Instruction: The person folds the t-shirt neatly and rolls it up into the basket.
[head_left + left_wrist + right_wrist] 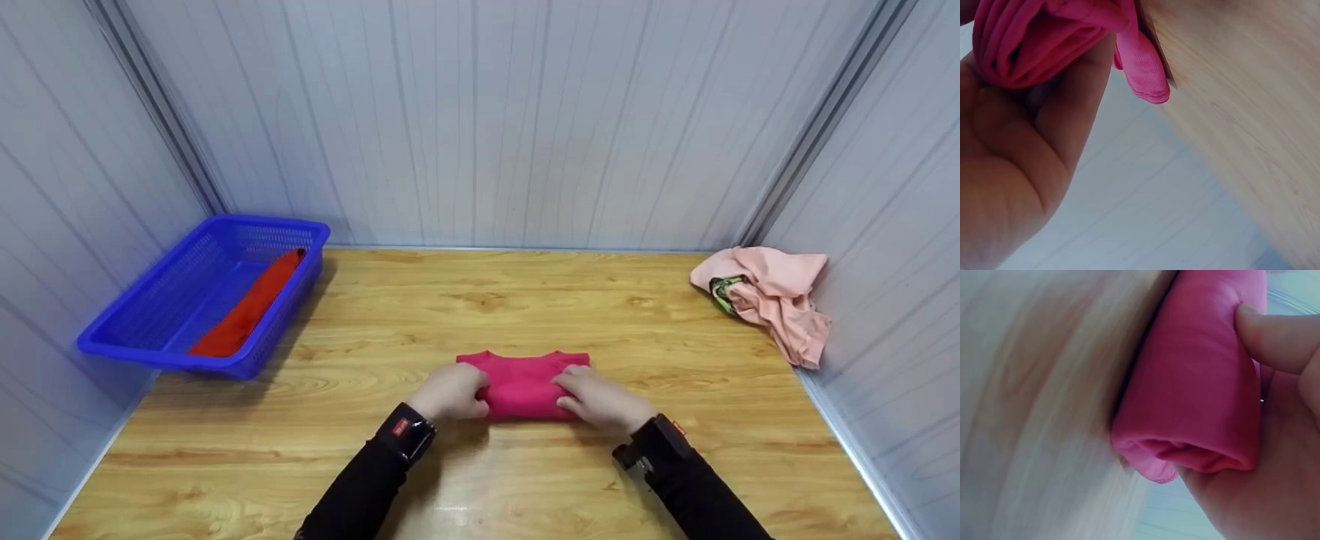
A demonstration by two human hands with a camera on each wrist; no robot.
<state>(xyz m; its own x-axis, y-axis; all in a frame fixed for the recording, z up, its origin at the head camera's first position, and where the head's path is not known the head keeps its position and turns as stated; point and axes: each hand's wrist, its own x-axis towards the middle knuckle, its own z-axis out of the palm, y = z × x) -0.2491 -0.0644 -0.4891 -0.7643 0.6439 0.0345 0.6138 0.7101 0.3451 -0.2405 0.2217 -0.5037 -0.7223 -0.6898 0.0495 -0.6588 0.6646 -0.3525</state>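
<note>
A bright pink shirt, rolled into a short bundle, lies on the wooden table in front of me, its neckline and sleeve ends at the far edge. My left hand grips the left end of the roll. At the right end, my right hand holds it with the thumb on top. In the left wrist view, layered folds of the shirt show above the palm, with a sleeve end hanging past. The right wrist view shows the rolled shirt against the palm and fingers.
A blue plastic basket stands at the left with a red-orange folded cloth inside. At the far right, a crumpled light pink garment with a green print lies against the wall. Pale panel walls enclose the wooden table.
</note>
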